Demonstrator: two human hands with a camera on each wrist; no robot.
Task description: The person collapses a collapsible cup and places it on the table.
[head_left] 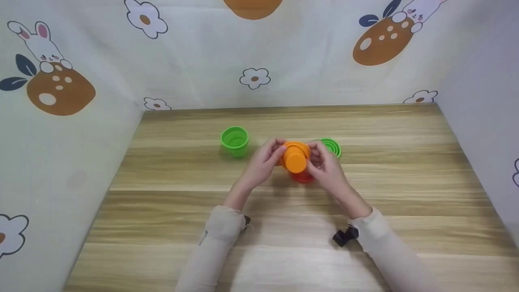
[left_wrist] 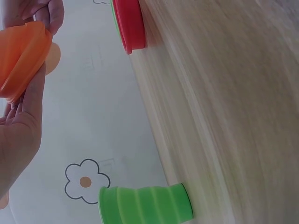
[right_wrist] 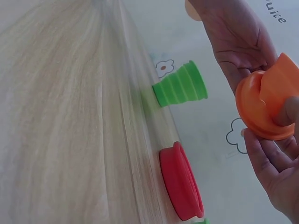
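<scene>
An orange collapsible cup (head_left: 296, 161) is held above the table between both hands, its round base turned toward the head camera. My left hand (head_left: 263, 164) grips its left side, thumb on the near face and fingers behind. From the right, my right hand (head_left: 327, 168) pinches the cup; in the right wrist view its thumb presses into the orange wall (right_wrist: 275, 91), which looks partly folded and uneven. Below the cup lies a flattened red collapsible cup (head_left: 303, 177), partly hidden in the head view but plain in the right wrist view (right_wrist: 180, 182).
An extended green collapsible cup (head_left: 235, 140) stands upright left of the hands. Another green one (head_left: 332, 147), flattened, lies behind the right hand. The wood-grain table (head_left: 284, 243) meets patterned cloth walls (head_left: 202, 61) at the back and sides.
</scene>
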